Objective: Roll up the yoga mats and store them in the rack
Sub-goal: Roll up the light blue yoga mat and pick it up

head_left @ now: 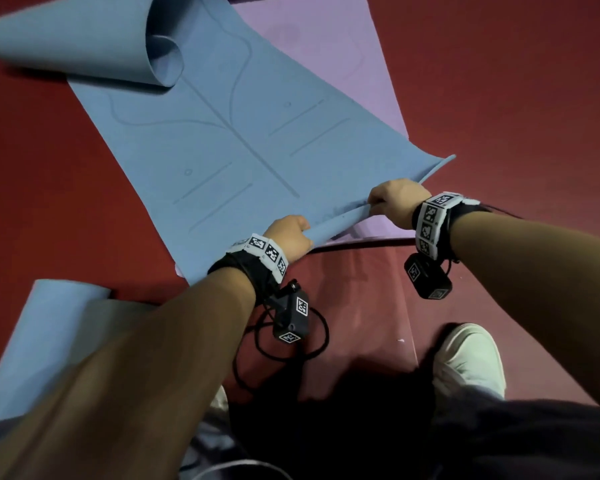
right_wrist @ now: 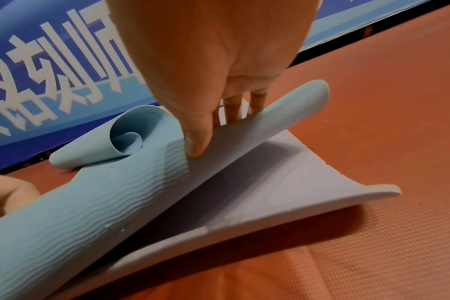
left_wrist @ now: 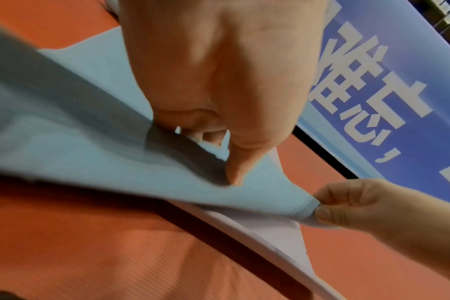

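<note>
A blue yoga mat (head_left: 229, 143) with printed guide lines lies spread on the red floor, its far end curled into a loose roll (head_left: 160, 60). Its near edge (head_left: 340, 220) is lifted and folded over. My left hand (head_left: 288, 235) grips that edge on the left, thumb on the ribbed underside (left_wrist: 234, 172). My right hand (head_left: 392, 202) grips the same edge further right, thumb on the ribbed side (right_wrist: 195, 142) and fingers behind it. A purple mat (head_left: 326, 46) lies flat beneath the blue one. The rack is not visible.
Another blue mat (head_left: 52, 327) lies at the lower left, partly under my left arm. A dark red mat (head_left: 357, 306) lies by my white shoe (head_left: 465, 358). A blue banner with white characters (left_wrist: 373, 81) runs along the floor's far edge.
</note>
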